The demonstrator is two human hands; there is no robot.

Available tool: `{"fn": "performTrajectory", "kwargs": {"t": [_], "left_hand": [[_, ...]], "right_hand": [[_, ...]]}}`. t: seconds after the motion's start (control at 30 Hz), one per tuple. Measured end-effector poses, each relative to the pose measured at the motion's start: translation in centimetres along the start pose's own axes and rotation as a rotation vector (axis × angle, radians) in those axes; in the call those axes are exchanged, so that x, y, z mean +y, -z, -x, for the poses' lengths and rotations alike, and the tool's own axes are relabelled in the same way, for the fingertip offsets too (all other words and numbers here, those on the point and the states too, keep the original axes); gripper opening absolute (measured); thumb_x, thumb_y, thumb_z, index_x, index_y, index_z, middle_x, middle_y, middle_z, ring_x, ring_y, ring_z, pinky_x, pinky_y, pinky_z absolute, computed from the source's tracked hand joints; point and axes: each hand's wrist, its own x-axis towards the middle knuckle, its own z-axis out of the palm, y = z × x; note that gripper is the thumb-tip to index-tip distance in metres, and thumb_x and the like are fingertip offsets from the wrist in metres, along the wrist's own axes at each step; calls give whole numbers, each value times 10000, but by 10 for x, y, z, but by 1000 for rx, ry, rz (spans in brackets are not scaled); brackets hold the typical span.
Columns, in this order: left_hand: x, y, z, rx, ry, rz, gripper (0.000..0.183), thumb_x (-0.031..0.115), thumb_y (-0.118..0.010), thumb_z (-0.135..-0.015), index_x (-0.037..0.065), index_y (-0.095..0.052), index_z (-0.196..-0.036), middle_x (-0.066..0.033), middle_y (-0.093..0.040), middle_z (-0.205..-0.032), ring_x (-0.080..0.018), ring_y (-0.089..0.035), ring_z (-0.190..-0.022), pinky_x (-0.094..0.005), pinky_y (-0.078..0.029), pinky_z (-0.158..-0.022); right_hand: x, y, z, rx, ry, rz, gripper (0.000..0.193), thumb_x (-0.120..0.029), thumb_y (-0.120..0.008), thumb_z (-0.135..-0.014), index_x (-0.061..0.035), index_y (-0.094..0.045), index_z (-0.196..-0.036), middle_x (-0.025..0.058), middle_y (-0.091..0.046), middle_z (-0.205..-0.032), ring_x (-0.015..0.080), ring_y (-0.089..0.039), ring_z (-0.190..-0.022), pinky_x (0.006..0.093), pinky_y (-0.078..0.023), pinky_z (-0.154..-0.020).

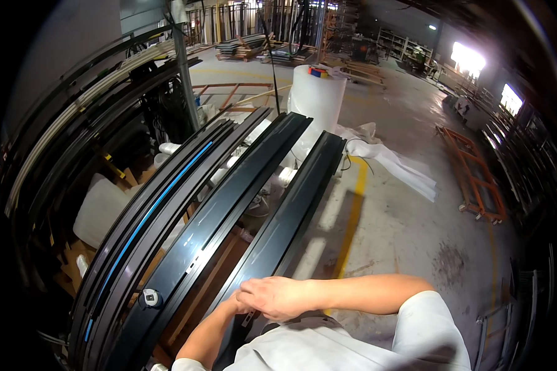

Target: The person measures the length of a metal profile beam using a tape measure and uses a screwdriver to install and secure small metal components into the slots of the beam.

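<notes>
My right hand (275,298) and my left hand (236,303) meet over the near end of a long dark grey metal profile (284,226). Fingers of both are curled together, the right partly covering the left. Whatever they hold, if anything, is hidden or too small to name. Just below them, a small slotted fitting or cutout (249,318) shows on the profile. A second dark profile (211,213) lies parallel to the left, carrying a small round white-and-black object (150,298) near its close end.
Further left lie more profiles, one with a blue strip (158,201). Racks of long bars (74,117) stand beyond. A tall white wrap roll (319,102) stands past the far ends, with loose white sheeting (396,162) on the floor. An orange frame cart (470,170) is at right.
</notes>
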Motion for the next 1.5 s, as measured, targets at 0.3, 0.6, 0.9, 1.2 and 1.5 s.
{"fn": "performTrajectory", "kwargs": {"t": [0.3, 0.6, 0.9, 1.2, 1.5], "left_hand": [[6, 6, -13, -16, -10, 1, 297, 348, -719, -831, 118, -749, -1017, -138, -768, -999, -339, -717, -979, -454, -543, -819], [11, 8, -13, -23, -2, -1, 296, 343, -730, -822, 116, -748, -1011, -139, -767, -994, -338, -718, -976, -451, -544, -816], [8, 14, -20, -20, 15, -3, 295, 338, -740, -813, 114, -748, -1004, -140, -766, -989, -338, -718, -972, -449, -546, -813], [10, 16, -18, -5, 4, 2, 294, 333, -751, -805, 111, -747, -998, -141, -765, -985, -338, -718, -968, -447, -548, -810], [16, 21, -18, -14, 42, 19, 294, 328, -761, -796, 109, -746, -991, -142, -765, -980, -338, -719, -964, -445, -549, -807]], "right_hand": [[9, -11, -5, 80, 171, -51, 264, -195, -679, -923, -20, -521, -1043, 190, -622, -1012, 393, -661, -951, 476, -556, -727], [-3, 4, -16, 11, 78, 77, 265, -248, -614, -979, -15, -546, -1084, 173, -609, -927, 371, -666, -863, 461, -556, -691], [5, 6, -17, -137, 46, 122, 264, -206, -589, -942, 2, -567, -1103, 186, -622, -976, 377, -668, -920, 462, -563, -747], [8, 3, -16, -124, 182, 61, 191, -166, -592, -941, -2, -530, -1016, 170, -580, -985, 370, -632, -967, 446, -542, -799], [24, -3, -17, -61, 237, -226, 165, -109, -595, -931, 22, -522, -999, 217, -636, -867, 456, -633, -854, 487, -506, -735]]}}
